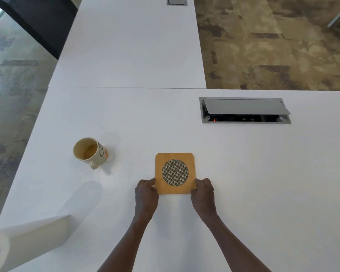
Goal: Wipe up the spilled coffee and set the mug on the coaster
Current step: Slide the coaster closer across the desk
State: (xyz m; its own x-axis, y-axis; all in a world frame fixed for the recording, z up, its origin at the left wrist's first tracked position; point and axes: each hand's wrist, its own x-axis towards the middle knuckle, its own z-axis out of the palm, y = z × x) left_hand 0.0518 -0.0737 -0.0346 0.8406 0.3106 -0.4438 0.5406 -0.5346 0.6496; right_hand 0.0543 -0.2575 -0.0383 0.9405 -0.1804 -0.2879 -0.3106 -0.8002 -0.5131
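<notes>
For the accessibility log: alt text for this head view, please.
Both hands, left hand and right hand, grip the near corners of a square wooden coaster on a white table; a cream ceramic mug stands apart at left.

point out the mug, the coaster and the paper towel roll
mug (86,152), head view, on the inner wall just below its rim
coaster (175,171), head view, on the round mesh centre
paper towel roll (31,240), head view, on its white outer side

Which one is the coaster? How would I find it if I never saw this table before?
Start at the big white table and look at its near middle, right of the cream mug. The coaster lies flat there, held at its near corners by the left hand and right hand. Only it is square, wooden, with a woven circle.
</notes>
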